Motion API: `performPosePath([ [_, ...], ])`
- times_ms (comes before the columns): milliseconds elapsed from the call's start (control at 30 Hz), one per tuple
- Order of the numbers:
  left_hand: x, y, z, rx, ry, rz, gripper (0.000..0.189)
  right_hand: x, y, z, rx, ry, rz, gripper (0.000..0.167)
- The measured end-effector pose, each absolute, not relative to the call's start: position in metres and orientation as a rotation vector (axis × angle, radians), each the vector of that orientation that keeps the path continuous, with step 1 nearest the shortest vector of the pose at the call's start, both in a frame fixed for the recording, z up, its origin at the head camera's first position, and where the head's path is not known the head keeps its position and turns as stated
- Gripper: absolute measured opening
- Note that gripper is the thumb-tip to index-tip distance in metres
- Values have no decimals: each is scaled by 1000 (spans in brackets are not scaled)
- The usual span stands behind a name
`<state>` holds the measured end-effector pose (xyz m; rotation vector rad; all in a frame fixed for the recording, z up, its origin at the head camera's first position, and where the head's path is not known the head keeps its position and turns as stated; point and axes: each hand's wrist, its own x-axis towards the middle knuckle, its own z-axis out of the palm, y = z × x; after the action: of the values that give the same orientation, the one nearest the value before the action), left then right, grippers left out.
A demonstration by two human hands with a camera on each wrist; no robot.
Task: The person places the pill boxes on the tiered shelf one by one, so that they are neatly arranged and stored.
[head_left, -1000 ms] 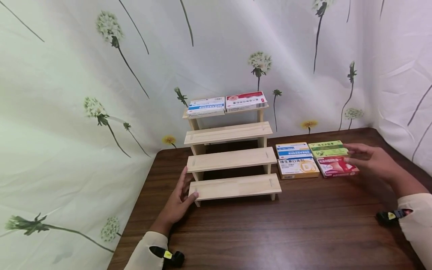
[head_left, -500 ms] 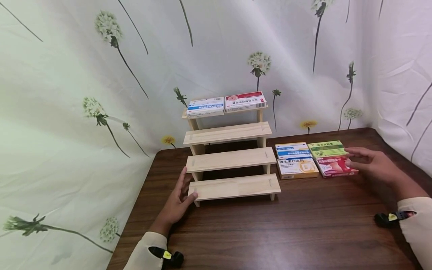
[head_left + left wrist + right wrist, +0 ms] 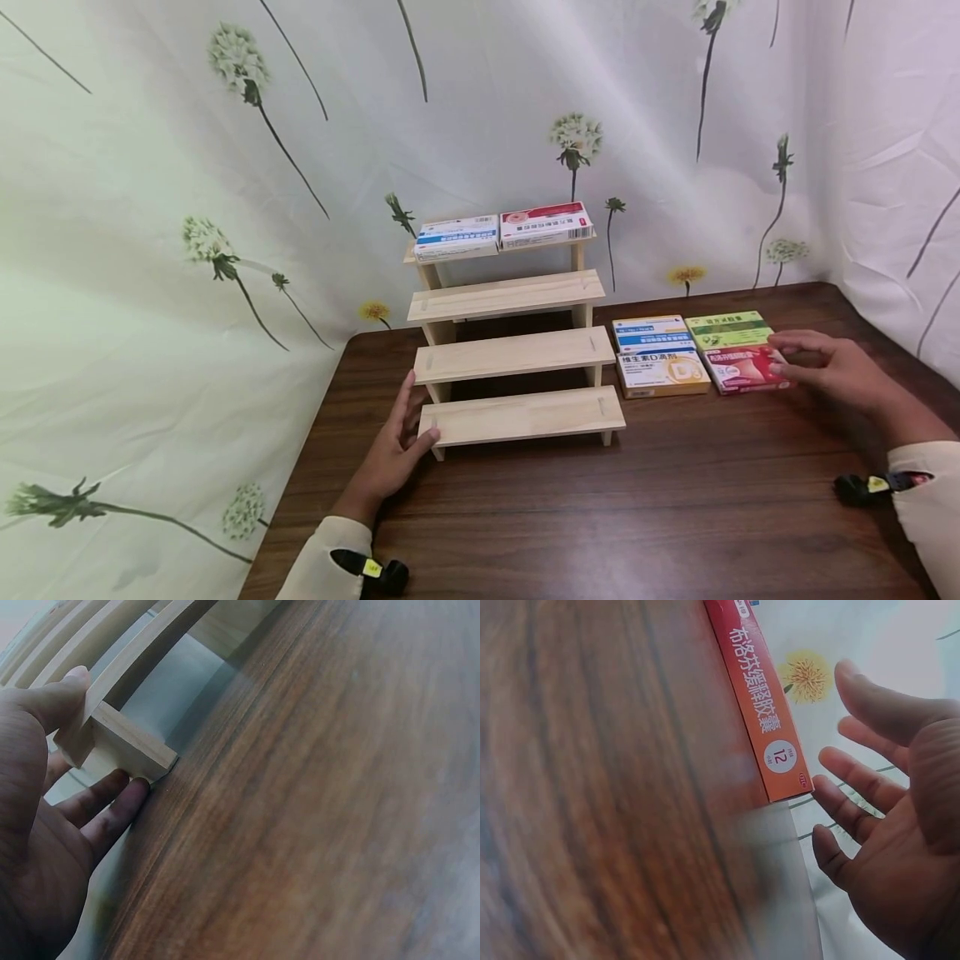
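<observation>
A wooden stepped rack with several tiers stands on the table. My left hand holds its left end, thumb on top of the lowest step and fingers against the side; the left wrist view shows the fingertips at the support leg. To the right, my right hand hovers at the right end of a red medicine box, fingers spread and loosely bent. In the right wrist view, the red box's orange end lies close to the fingers, with nothing gripped. Behind it is a green box.
On the top tier lie a white-and-blue box and a white-and-red box. A blue-and-white box and a yellow-and-white box sit beside the red and green ones. A dandelion-printed curtain borders the table.
My right hand has shifted very slightly by the red and green boxes. The left hand stays on the rack, and the boxes have not moved.
</observation>
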<state>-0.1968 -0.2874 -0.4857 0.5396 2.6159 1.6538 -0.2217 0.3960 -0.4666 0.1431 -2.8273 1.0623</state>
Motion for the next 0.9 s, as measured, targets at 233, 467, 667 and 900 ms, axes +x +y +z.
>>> performPosePath([
  [233, -197, -287, -486, 567, 2607, 1666, 99, -215, 399, -464, 63, -2938, 1084, 69],
  [467, -196, -287, -486, 555, 2603, 1667, 100, -216, 401, -467, 53, -2969, 1070, 71],
  [667, -196, -286, -485, 555, 2597, 1668, 100, -217, 404, -473, 77, -2973, 988, 68],
  [900, -196, -287, -485, 564, 2591, 1677, 100, -216, 405, -473, 76, -2983, 966, 67],
])
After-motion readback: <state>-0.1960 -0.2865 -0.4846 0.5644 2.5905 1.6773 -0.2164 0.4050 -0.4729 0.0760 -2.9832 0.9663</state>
